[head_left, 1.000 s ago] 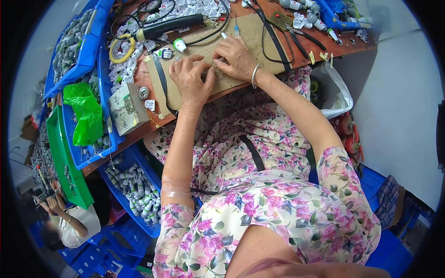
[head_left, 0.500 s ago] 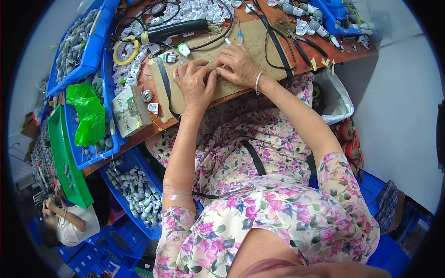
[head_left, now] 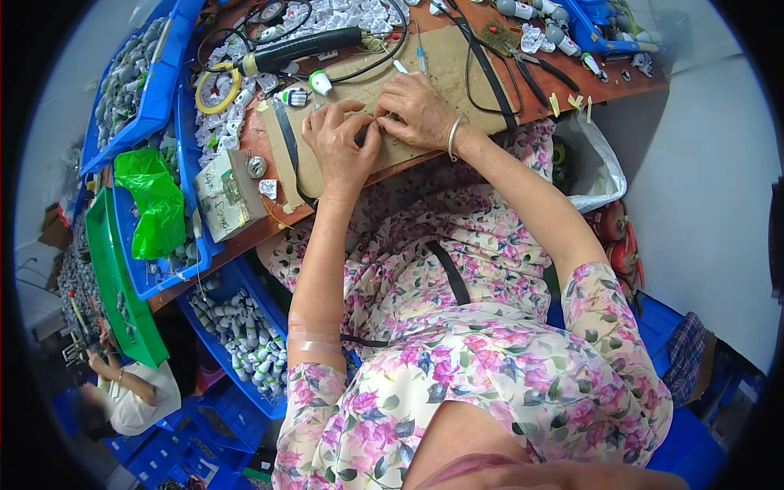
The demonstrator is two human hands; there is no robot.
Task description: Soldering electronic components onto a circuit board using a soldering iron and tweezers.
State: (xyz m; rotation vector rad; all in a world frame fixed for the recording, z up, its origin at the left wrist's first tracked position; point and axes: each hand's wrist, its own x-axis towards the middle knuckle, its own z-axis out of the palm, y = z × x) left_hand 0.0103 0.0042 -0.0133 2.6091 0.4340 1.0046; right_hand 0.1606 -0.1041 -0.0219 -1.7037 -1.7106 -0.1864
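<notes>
My left hand and my right hand meet over a brown cardboard mat on the table. Thumb and fingertips of each are pinched together, almost touching the other hand. Whatever sits between them is too small and covered to make out. Just beyond the left fingers lie a white-and-green bulb-shaped part and a white part with dark stripes. A thin tool with a blue section lies past my right hand. Farther back rests a black cylindrical tool with a cable.
Pliers lie at the right, near a blue bin. White plastic pieces heap up behind a yellow tape roll. At left are blue trays, a green bag and a box. A co-worker sits lower left.
My fingers stay pinched together in nearly the same place, with only slight shifts. The whole view has moved a little; nothing on the table has visibly been picked up or put down.
</notes>
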